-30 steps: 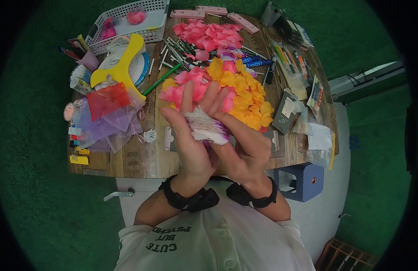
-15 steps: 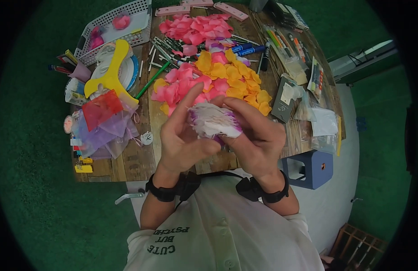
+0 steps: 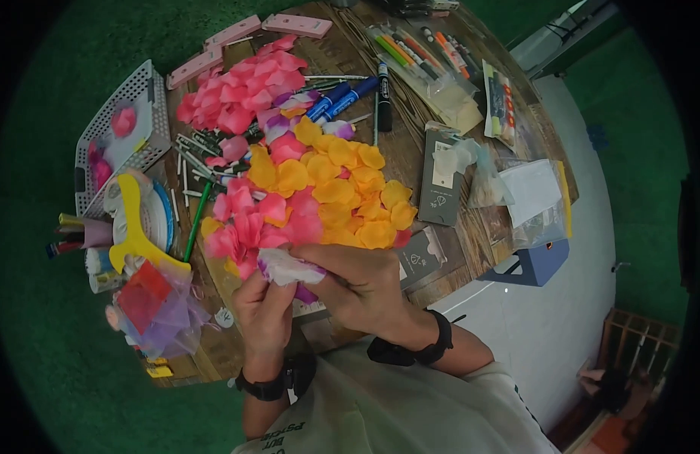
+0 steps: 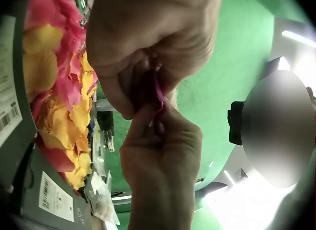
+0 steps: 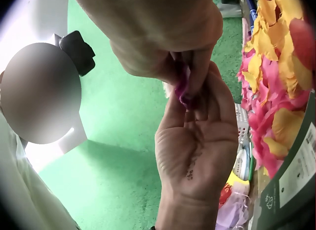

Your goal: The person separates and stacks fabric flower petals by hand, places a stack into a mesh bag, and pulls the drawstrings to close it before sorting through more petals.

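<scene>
While my curled left hand (image 3: 264,318) and right hand (image 3: 371,293) are pinching purple-white petals (image 3: 288,268) by the tabletop's (image 3: 214,362) near edge, they're needing gentle, even pressure.

The petal bundle (image 3: 291,268), white with purple edges, lies crumpled between the fingertips of the left hand (image 3: 267,310) and right hand (image 3: 365,291) — a purple part shows below them, apparently folded, though the fingers partly hide it.
</scene>
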Motion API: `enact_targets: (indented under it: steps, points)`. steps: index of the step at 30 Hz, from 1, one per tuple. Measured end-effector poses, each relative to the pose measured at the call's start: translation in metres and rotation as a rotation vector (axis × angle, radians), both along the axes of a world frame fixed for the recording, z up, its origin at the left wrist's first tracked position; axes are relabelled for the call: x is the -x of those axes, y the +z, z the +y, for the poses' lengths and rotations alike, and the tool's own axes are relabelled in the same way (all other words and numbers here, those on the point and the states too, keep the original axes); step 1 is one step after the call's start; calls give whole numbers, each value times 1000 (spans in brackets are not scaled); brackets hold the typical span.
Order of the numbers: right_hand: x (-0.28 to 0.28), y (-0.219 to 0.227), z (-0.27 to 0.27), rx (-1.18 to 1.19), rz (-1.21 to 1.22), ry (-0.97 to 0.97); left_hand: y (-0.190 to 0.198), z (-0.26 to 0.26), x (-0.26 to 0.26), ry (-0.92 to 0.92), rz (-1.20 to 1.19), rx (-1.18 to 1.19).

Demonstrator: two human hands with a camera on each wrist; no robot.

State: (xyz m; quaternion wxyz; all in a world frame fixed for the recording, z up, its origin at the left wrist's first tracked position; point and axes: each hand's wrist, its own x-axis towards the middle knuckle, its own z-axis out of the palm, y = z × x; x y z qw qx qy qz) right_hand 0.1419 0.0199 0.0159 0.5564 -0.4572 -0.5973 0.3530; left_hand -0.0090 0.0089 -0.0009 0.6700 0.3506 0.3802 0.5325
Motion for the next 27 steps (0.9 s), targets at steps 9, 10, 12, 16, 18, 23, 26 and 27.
enact_targets:
  steps: [9, 10, 12, 16, 18, 23, 26, 27]
  points:
    - [-37, -14, 39, 210, -148, 189, -15, 30, -13, -27, 487, 19]
    - [-40, -11, 46, 221, -149, 197, -16, 34, -15, 11, 499, -30]
    - [-45, -7, 60, 268, -214, 274, -22, 38, -18, 62, 505, -68]
    - [-47, -20, 101, 45, -357, 73, -28, 36, -16, 410, 455, 98]
    - [-39, -28, 110, 75, -773, -30, -32, 32, -8, 508, 281, 133]
    - [-6, -29, 100, 147, -516, 290, -15, 36, -5, 575, 219, 116]
    - [4, -32, 91, 78, -396, 414, -16, 33, 1, 594, 196, 123]
    - [6, -33, 89, 28, -349, 447, -16, 32, 3, 623, 187, 109]
